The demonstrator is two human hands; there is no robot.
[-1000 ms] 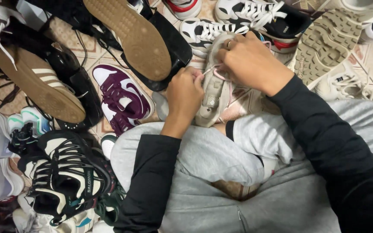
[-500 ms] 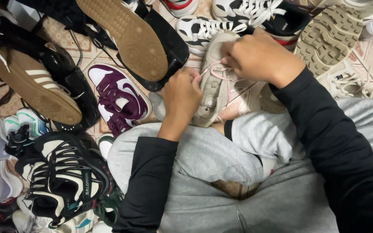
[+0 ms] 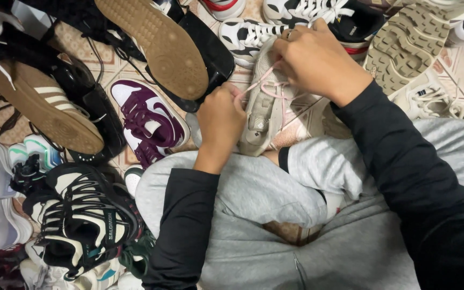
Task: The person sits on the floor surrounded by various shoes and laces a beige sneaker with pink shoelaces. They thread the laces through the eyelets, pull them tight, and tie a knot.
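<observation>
1. Both hands are at work on one beige knit sneaker with pale pink laces (image 3: 261, 110), which rests against my crossed legs in grey sweatpants (image 3: 253, 188), toe pointing toward my lap.
2. From what I see, the left hand (image 3: 220, 121) sits at the sneaker's left flank, curled into a loose fist and pinching a strand of the pink lace (image 3: 253, 86) between thumb and forefinger.
3. At the sneaker's far end, the right hand (image 3: 318, 62) is bunched over the collar, fingers pressed together around the other run of lace; I cannot tell exactly which eyelet it works.
4. Left of the sneaker lies a purple and white high-top shoe (image 3: 149, 121); beyond that, a tan suede shoe with white stripes (image 3: 44, 104) rests on a black glossy shoe.
5. Above the sneaker, a gum-soled shoe lying sole up (image 3: 154, 45) leans over a black shoe, and a black and white laced trainer (image 3: 253, 35) sits just past the right hand.
6. Down by my left knee is a black and cream trail shoe with cord lacing (image 3: 81, 215).
7. My worry: the lace looks taut between the hands, so an uneven pull could slip it from an eyelet or tip the sneaker into the crowded pile on the tiled floor (image 3: 119, 67).
</observation>
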